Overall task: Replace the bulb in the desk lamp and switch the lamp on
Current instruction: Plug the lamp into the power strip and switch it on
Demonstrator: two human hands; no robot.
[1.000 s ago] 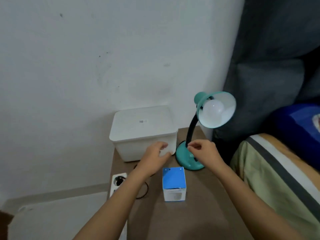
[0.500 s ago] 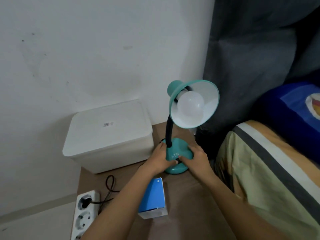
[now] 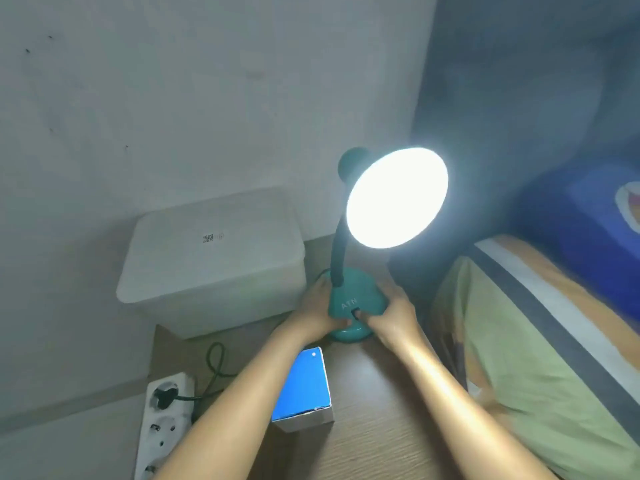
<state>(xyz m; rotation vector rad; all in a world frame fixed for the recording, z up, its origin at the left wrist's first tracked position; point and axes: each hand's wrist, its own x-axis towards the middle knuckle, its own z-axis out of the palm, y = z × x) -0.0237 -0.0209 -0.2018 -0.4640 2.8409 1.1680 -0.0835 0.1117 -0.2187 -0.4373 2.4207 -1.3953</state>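
Head view: glare hides the bulb; both hands (image 3: 356, 311) grip the lamp base (image 3: 360, 299).

Home bedroom: bed (image 3: 554, 341) w/ striped sheet, blue pillow (image 3: 588, 216), bedside table (image 3: 374, 410) by plain wall.

"ATN" on lamp base (image 3: 356, 299)

The teal desk lamp's round shade (image 3: 397, 197) blazes pure white — the bulb inside is lost in glare, with a soft halo bleeding onto the dark grey curtain (image 3: 519, 98). It is the main light; the pale wall (image 3: 156, 98) looks dim and bluish. My forearms catch bright streaks. The whole picture is soft, and the striped bedding (image 3: 554, 341) smears and bends toward the right edge.
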